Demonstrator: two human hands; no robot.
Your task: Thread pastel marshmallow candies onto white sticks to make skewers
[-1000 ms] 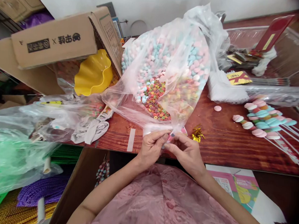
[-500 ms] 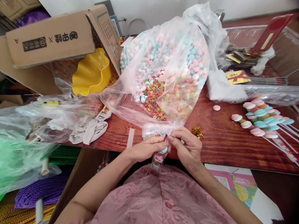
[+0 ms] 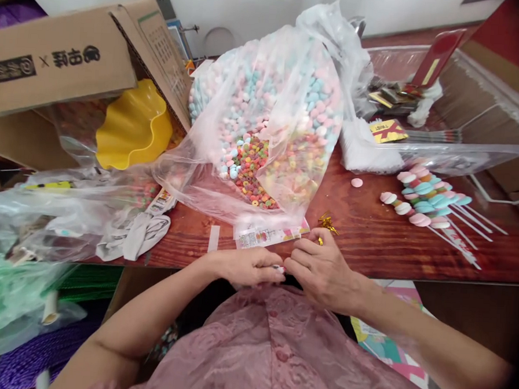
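My left hand (image 3: 256, 266) is closed at the table's front edge, close against my shirt. A small white and red bit (image 3: 278, 268) shows at its fingertips; the rest of the wrapped candy is hidden behind my fingers and the edge. My right hand (image 3: 320, 270) is curled, its fingertips meeting those of my left. What they pinch is hidden. A gold strip (image 3: 321, 241) shows in the bend of its index finger; I cannot tell if it is held. Just beyond lie gold twist ties (image 3: 328, 222). A printed plastic wrapper (image 3: 266, 235) lies flat behind my hands.
A large clear bag (image 3: 265, 84) of marshmallows and ring candies fills the middle. Candy skewers (image 3: 433, 198) lie at right, near a loose pink marshmallow (image 3: 356, 183) and a clear plastic tray (image 3: 457, 150). At left are a cardboard box (image 3: 70, 62), a yellow wavy bowl (image 3: 130, 127) and grey gloves (image 3: 133, 237).
Both hands have come lower and closer to my body. The clear wrapped candy that hung below my left hand has gone out of sight. The view has turned slightly right.
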